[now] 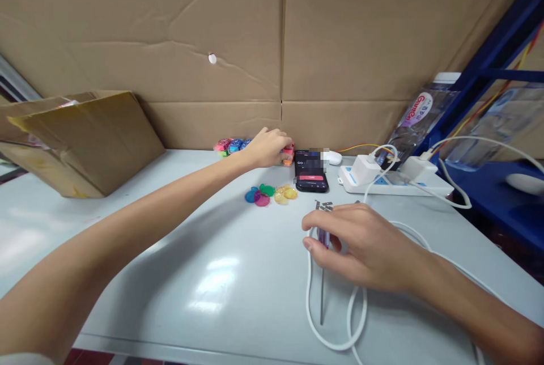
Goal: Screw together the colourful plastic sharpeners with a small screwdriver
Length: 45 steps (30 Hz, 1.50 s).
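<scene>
My left hand [272, 148] reaches to the back of the table, over a row of colourful small pieces [236, 145] beside the cardboard wall. Its fingers bend down at the right end of the row, and what they hold, if anything, is hidden. Nearer the front, my right hand [352, 243] has its thumb and fingers around the purplish handle of a screwdriver [322, 291], whose thin shaft points toward the table's front edge. Small dark grey pieces [326, 206] lie just beyond this hand. Translucent coloured discs [262, 200] and yellow ones [285, 194] rest between the two hands.
A black phone [311, 175] lies beside a white mouse [334, 157]. At the right are a white power strip [395, 182] with chargers, looped white cable [309, 308] and a leaning bottle [419, 115]. An open cardboard box [106, 144] stands at the left.
</scene>
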{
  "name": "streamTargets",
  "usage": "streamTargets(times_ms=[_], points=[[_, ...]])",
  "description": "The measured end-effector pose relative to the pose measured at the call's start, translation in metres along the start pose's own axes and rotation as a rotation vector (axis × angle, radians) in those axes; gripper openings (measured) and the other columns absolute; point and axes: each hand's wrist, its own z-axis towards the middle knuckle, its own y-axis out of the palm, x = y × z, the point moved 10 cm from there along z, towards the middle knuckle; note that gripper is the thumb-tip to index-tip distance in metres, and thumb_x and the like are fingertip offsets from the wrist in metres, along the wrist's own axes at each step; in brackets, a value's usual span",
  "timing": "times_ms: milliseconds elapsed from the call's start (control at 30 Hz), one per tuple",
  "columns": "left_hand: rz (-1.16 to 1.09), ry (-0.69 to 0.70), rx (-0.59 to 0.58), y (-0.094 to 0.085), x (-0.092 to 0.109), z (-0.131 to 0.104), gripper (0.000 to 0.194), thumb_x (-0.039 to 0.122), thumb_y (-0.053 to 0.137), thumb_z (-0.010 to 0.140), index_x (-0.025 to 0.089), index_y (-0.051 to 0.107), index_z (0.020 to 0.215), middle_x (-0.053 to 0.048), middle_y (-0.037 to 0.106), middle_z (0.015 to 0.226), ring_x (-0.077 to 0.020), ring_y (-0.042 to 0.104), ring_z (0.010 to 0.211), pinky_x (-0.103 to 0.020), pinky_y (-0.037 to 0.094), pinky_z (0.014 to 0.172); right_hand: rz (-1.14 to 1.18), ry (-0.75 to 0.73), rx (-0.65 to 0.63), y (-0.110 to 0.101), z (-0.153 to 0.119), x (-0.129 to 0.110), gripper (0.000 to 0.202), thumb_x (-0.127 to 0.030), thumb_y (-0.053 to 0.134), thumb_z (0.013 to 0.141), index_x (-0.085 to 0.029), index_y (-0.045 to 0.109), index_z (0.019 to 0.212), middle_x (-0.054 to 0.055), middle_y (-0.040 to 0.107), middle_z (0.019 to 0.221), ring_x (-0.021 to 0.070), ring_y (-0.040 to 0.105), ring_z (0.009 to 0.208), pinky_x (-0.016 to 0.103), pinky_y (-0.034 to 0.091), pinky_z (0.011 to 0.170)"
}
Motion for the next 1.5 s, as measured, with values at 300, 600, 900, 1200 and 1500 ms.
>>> streamTargets(times_ms=[300, 600, 900, 1200, 1500], points=[[-0.016, 0.015, 0.008, 0.004, -0.004, -0.001, 0.029, 0.038, 0.052, 0.1, 0.017, 0.069, 0.111, -0.011, 0.072, 0.113, -0.0292, 0.063, 0.113, -0.037, 0.038, 0.082, 0.011, 0.009, -0.027, 0.002, -0.001, 0.0, 0.018, -0.026, 0.053, 0.096, -0.017, 0.067, 0.089, -0.003, 0.055, 0.061, 0.0117, 0.053, 0.056, 0.028, 0.033, 0.059], [0.028, -0.082, 0.011, -0.013, -0.036, -0.011, 0.033, 0.017, 0.041, 0.094, 0.018, 0.072, 0.106, -0.011, 0.071, 0.114, -0.0277, 0.061, 0.113, -0.039, 0.041, 0.09, 0.01, 0.036, -0.062, 0.005, -0.002, 0.003, 0.017, -0.027, 0.051, 0.097, -0.018, 0.066, 0.092, -0.003, 0.055, 0.062, 0.0125, 0.054, 0.057, 0.029, 0.032, 0.06], [0.046, -0.104, -0.206, 0.008, -0.042, -0.042, 0.044, 0.014, 0.048, 0.087, 0.024, 0.067, 0.125, -0.012, 0.065, 0.138, -0.0309, 0.048, 0.132, -0.061, 0.03, 0.109, 0.004, 0.039, -0.059, 0.005, -0.002, 0.002, 0.018, -0.026, 0.051, 0.097, -0.018, 0.066, 0.092, -0.003, 0.056, 0.062, 0.0124, 0.054, 0.058, 0.029, 0.033, 0.06], [0.16, -0.041, -0.03, 0.001, -0.02, -0.077, 0.038, 0.021, 0.052, 0.095, 0.021, 0.064, 0.131, -0.013, 0.071, 0.129, -0.0287, 0.053, 0.133, -0.073, 0.005, 0.119, 0.022, 0.018, -0.043, 0.003, 0.0, 0.001, 0.018, -0.026, 0.052, 0.097, -0.018, 0.066, 0.089, -0.003, 0.059, 0.063, 0.0119, 0.054, 0.057, 0.027, 0.035, 0.061], [0.153, -0.011, 0.23, -0.046, 0.004, -0.127, 0.041, 0.012, 0.034, 0.101, 0.024, 0.07, 0.118, -0.008, 0.078, 0.113, -0.0224, 0.072, 0.109, -0.061, 0.018, 0.125, 0.008, 0.039, -0.057, 0.004, 0.0, 0.002, 0.016, -0.025, 0.053, 0.097, -0.019, 0.067, 0.093, -0.003, 0.061, 0.064, 0.013, 0.057, 0.059, 0.028, 0.038, 0.062]])
